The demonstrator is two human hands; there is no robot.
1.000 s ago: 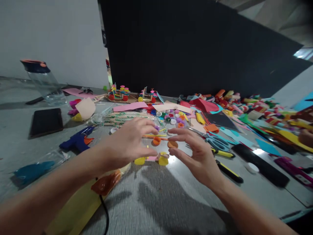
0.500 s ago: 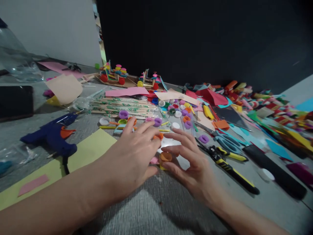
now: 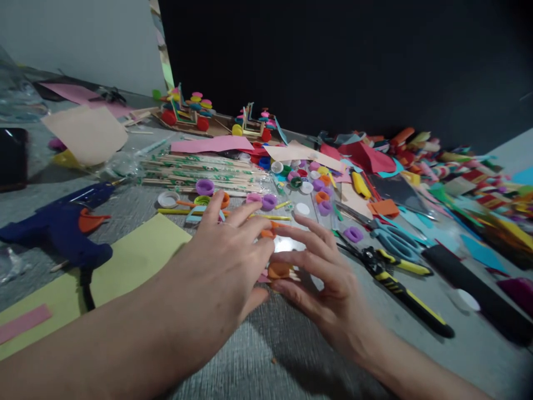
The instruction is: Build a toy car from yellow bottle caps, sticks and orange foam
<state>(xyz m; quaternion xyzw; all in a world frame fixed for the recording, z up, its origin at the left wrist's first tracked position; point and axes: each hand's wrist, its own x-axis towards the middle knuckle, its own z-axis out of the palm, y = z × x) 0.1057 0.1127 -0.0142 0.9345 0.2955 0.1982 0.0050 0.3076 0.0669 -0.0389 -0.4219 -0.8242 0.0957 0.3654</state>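
My left hand (image 3: 233,250) reaches palm down over the small craft pieces, its fingers spread. Its fingertips are by an orange cap (image 3: 224,200) and a light blue piece (image 3: 195,214); whether they touch is hard to tell. Between the thumb and index finger of my right hand (image 3: 322,272) is an orange bottle cap (image 3: 280,270), low over the table. Bits of pink and pale stick show beside this cap. A shiny white surface (image 3: 287,244) lies behind it, between my hands. Part of what lies under my left hand is hidden.
A blue glue gun (image 3: 62,225) lies left, near yellow paper (image 3: 145,250). Wrapped sticks (image 3: 204,172) and loose bottle caps (image 3: 325,197) lie beyond my hands. Wire strippers (image 3: 408,294) and blue scissors (image 3: 395,239) are at right. Small stick-built models (image 3: 187,114) stand at the back.
The view has shifted slightly, so the left-side things sit further left. My hands hold nearly the same pose; the orange bottle cap looks slightly lower and tilted differently, and the yellow bit beneath it no longer shows.
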